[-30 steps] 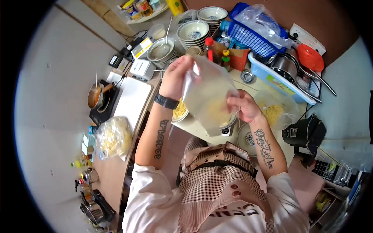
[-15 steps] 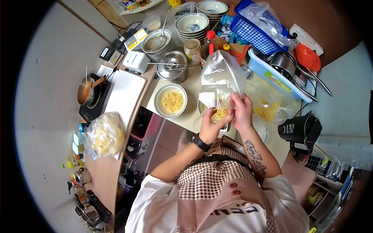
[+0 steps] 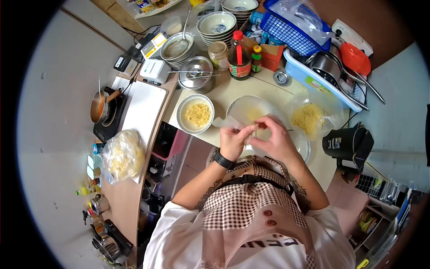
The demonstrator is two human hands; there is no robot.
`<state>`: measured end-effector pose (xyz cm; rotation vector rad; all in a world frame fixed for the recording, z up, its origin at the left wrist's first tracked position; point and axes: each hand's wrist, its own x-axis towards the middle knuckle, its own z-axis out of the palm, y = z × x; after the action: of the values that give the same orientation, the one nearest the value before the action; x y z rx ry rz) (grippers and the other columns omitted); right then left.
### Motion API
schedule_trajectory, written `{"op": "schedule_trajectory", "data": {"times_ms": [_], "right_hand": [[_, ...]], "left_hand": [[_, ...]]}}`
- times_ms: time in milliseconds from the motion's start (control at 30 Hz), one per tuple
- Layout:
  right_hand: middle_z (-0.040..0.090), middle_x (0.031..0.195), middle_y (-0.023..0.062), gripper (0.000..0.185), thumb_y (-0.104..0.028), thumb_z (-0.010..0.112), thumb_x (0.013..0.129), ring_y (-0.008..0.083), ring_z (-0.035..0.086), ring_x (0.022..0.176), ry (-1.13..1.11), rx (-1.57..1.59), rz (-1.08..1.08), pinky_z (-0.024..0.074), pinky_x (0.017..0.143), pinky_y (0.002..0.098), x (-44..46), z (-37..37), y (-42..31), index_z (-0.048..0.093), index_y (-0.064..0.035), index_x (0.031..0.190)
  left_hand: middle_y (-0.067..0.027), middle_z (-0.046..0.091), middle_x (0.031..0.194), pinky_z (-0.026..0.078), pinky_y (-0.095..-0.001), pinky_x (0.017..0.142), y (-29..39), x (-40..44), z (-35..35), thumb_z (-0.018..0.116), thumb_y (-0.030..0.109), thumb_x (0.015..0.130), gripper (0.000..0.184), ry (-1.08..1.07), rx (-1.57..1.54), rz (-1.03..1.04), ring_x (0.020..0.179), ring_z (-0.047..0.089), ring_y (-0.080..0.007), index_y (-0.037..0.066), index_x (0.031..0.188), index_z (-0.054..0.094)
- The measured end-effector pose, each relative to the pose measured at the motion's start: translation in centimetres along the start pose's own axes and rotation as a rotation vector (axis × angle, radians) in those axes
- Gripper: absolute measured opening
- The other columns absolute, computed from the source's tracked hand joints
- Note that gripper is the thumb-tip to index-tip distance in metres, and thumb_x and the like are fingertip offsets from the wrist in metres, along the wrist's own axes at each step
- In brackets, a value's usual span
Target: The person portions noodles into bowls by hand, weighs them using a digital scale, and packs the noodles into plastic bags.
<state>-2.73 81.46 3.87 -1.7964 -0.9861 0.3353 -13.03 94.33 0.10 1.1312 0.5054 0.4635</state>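
Observation:
Both hands are close together over the near edge of the table, with a clear plastic bag (image 3: 257, 105) between them. My left hand (image 3: 235, 141) is closed on the bag's edge with thumb and fingers. My right hand (image 3: 273, 138) pinches the bag beside it, fingers bent. Behind the bag a bowl is partly hidden and blurred. To the left stands a bowl of yellow shreds (image 3: 197, 114). On the right lies an open plastic bag of yellow crumbs (image 3: 309, 117).
A lidded steel pot (image 3: 195, 75), a jar (image 3: 218, 55), a red-capped bottle (image 3: 239, 56) and stacked bowls (image 3: 217, 24) stand behind. A blue basket (image 3: 293, 31) and black bin (image 3: 348, 144) are right; a pan (image 3: 99, 107) and filled bag (image 3: 124, 156) left.
The plastic bag has come down from upright in front of the bottles to low over the bowl. My left hand moved down and inward, beside my right hand.

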Motion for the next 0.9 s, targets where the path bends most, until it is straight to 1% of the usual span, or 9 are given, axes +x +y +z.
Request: {"op": "schedule_trajectory", "data": {"times_ms": [100,233,267,367,433,600,700,833,900], "right_hand": [[0.066,0.084,0.0084,0.025,-0.017,0.075,0.085,0.0138,0.063,0.078,-0.212,0.304,0.277,0.0511,0.075,0.0324,-0.6,0.5,2.2,0.063,-0.0004,0.100],[0.069,0.083,0.0077,0.006,-0.007,0.063,0.094,0.0140,0.066,0.077,0.226,0.695,0.324,0.0537,0.075,0.0298,-1.6,0.4,4.8,0.062,-0.0027,0.089],[0.069,0.084,0.0075,0.009,-0.003,0.057,0.096,0.0165,0.067,0.075,0.351,0.925,0.347,0.0554,0.075,0.0310,-1.5,0.0,5.0,0.061,-0.0038,0.088],[0.068,0.082,0.0086,0.014,-0.001,0.053,0.097,0.0180,0.068,0.072,0.377,1.226,0.278,0.0559,0.071,0.0321,-1.4,-2.0,6.5,0.054,-0.0056,0.084],[0.065,0.079,0.0063,0.016,0.000,0.053,0.096,0.0148,0.064,0.067,0.249,1.234,0.376,0.0537,0.067,0.0299,-1.6,-1.1,6.3,0.053,-0.0072,0.082],[0.060,0.088,0.0032,0.012,0.000,0.061,0.091,0.0125,0.058,0.079,0.111,0.838,0.474,0.0485,0.072,0.0266,0.2,1.0,6.4,0.056,-0.0039,0.101],[0.059,0.099,0.0077,0.023,0.003,0.061,0.089,0.0168,0.058,0.087,0.330,0.040,0.139,0.0492,0.079,0.0300,0.9,1.4,7.4,0.056,-0.0017,0.110],[0.059,0.104,0.0125,0.031,0.004,0.062,0.087,0.0263,0.062,0.097,0.293,-0.035,-0.040,0.0513,0.087,0.0354,2.3,2.1,6.7,0.056,-0.0021,0.117],[0.057,0.116,0.0160,0.039,-0.012,0.067,0.088,0.0317,0.059,0.112,0.015,-0.237,0.095,0.0511,0.093,0.0415,3.6,2.8,7.3,0.055,-0.0052,0.124]], "left_hand": [[-0.0030,0.071,0.083,0.049,-0.0235,0.063,0.7,0.0,0.9,0.079,0.009,0.089,0.015,0.010,-0.067,0.016,0.073,0.062,-0.0080,-0.004,0.094,0.074],[0.0015,0.062,0.067,0.044,-0.0220,0.055,-1.0,0.5,-4.9,0.078,0.005,0.085,0.027,-0.102,0.067,0.001,0.061,0.054,-0.0048,0.004,0.067,0.058],[0.0032,0.055,0.060,0.041,-0.0214,0.052,-0.8,0.3,-6.0,0.078,0.005,0.084,0.038,-0.041,0.265,0.032,0.056,0.048,-0.0036,0.008,0.061,0.047],[-0.0080,0.066,0.067,0.050,-0.0362,0.055,3.8,-0.3,-8.2,0.082,0.009,0.076,0.019,-0.040,1.397,-0.004,0.057,0.063,-0.0231,0.004,0.076,0.064],[-0.0118,0.069,0.074,0.053,-0.0408,0.059,3.9,-0.1,-7.3,0.082,0.010,0.075,0.022,0.019,1.437,0.453,0.064,0.067,-0.0290,0.004,0.090,0.068],[-0.0145,0.070,0.081,0.055,-0.0398,0.061,3.8,-1.2,-5.6,0.066,0.003,0.081,0.020,-0.202,1.194,0.444,0.068,0.069,-0.0310,0.009,0.100,0.071],[-0.0138,0.067,0.070,0.053,-0.0397,0.056,3.9,-2.0,-7.1,0.067,0.004,0.081,0.014,0.072,1.178,0.306,0.062,0.067,-0.0311,0.009,0.094,0.071],[-0.0138,0.061,0.060,0.049,-0.0365,0.051,5.2,-3.5,-10.0,0.070,0.008,0.087,0.006,0.256,1.175,0.241,0.052,0.064,-0.0288,0.006,0.091,0.067],[-0.0135,0.062,0.062,0.047,-0.0345,0.050,5.5,-4.4,-11.1,0.071,0.010,0.088,0.010,0.323,1.110,0.253,0.050,0.062,-0.0277,0.003,0.091,0.065]]}}
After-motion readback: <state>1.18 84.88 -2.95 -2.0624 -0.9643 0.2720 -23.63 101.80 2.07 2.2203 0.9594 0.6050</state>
